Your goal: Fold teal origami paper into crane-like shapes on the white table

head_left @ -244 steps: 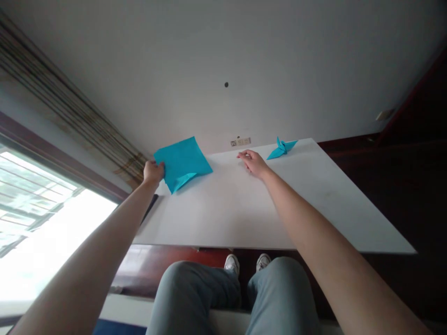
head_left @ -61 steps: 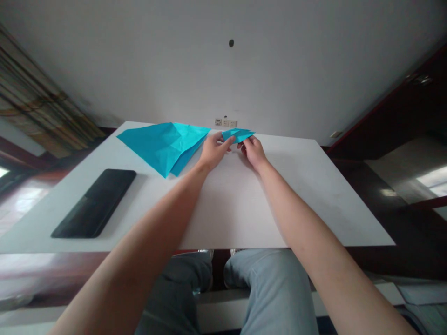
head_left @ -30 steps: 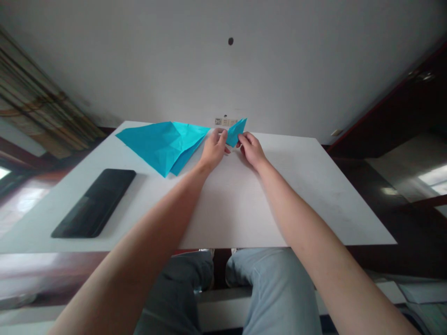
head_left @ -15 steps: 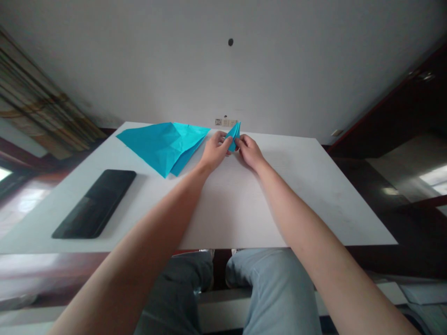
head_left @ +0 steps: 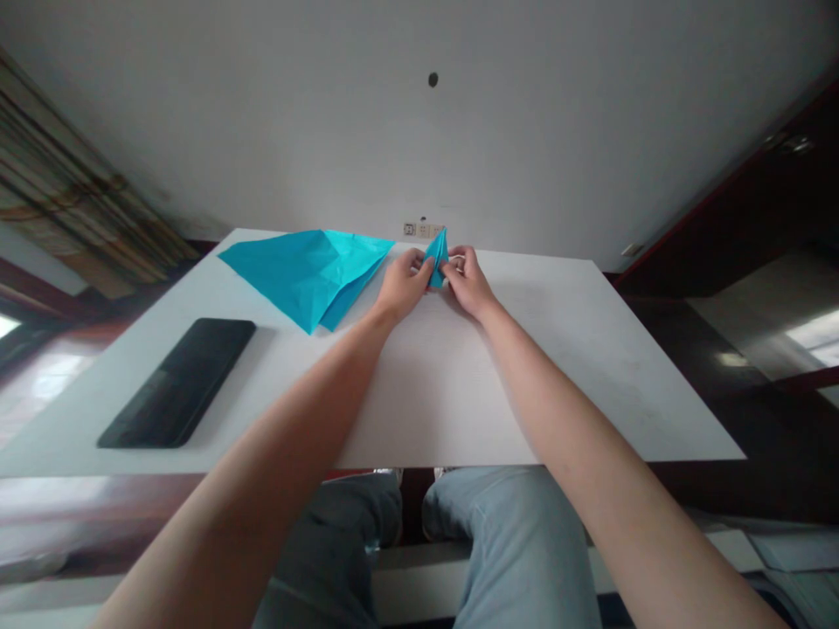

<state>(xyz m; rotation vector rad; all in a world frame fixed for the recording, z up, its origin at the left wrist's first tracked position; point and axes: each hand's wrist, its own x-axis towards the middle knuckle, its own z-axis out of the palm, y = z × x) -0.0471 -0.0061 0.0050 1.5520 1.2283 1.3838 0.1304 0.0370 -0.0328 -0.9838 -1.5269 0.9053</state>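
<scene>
A small piece of folded blue paper (head_left: pixel 436 252) is held up between both hands near the far edge of the white table, its pointed end upward. My left hand (head_left: pixel 407 281) grips its left side, thumb in front and fingers behind. My right hand (head_left: pixel 466 279) pinches its right side between thumb and fingers. Parts of the paper are hidden behind the fingers. To the left of my left hand lies a larger creased sheet of blue paper (head_left: pixel 294 273), folded into a pointed shape.
A black smartphone (head_left: pixel 180 383) lies on the left part of the white table (head_left: pixel 446 393). Behind the table's far edge stands a wall with power sockets (head_left: pixel 423 230). A curtain (head_left: pixel 65 175) hangs at the left.
The small folded paper has turned slightly, and its tip has shifted a little to the left. My right fingers have changed their hold slightly. The large sheet and smartphone have stayed put.
</scene>
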